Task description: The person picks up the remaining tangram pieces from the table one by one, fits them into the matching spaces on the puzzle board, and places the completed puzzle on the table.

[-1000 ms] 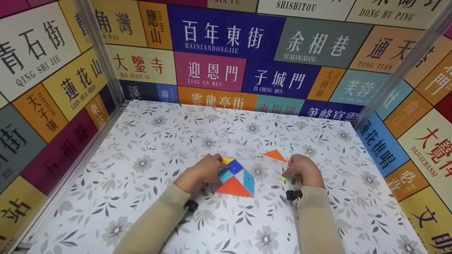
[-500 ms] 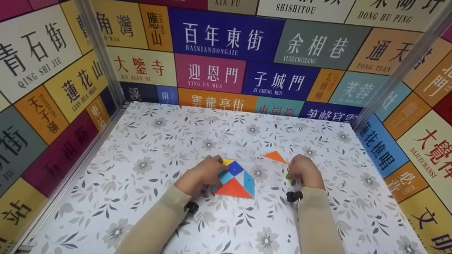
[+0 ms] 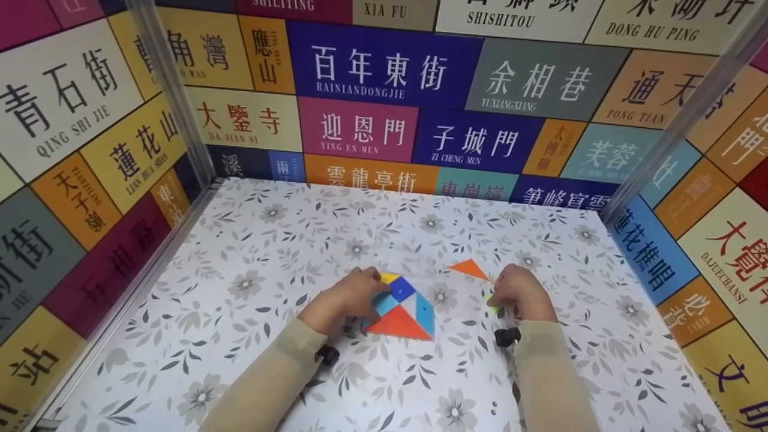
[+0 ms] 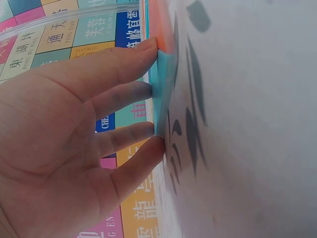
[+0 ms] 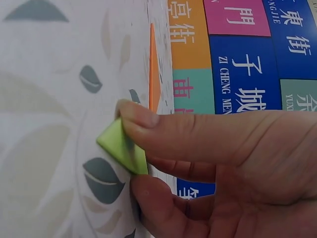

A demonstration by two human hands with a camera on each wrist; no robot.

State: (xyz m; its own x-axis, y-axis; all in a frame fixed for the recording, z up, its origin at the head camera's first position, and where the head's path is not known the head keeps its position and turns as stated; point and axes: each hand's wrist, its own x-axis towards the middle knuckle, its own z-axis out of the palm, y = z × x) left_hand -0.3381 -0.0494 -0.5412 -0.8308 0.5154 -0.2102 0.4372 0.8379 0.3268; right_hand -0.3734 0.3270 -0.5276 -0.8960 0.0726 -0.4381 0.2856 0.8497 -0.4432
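Observation:
Several tangram pieces lie packed together at the middle of the table: a red triangle point(image 3: 399, 326), a blue square point(image 3: 402, 289), a light blue piece point(image 3: 425, 311) and a yellow one point(image 3: 389, 278). My left hand point(image 3: 348, 297) is at their left side; in the left wrist view its extended fingers and thumb touch the edge of a teal and orange piece point(image 4: 162, 79). My right hand point(image 3: 523, 291) pinches a small lime-green tangram piece point(image 5: 120, 146) between thumb and fingers, close over the tabletop. An orange triangle point(image 3: 470, 269) lies just left of and beyond that hand.
The table is covered with a flower-patterned cloth point(image 3: 288, 324). Walls of coloured sign panels point(image 3: 384, 66) stand behind and on both sides, with clear corner posts point(image 3: 174, 90) between them.
The lime-green piece has turned in my right fingers, with less of it showing in the head view. My left hand stays at the packed pieces. The view has shifted slightly.

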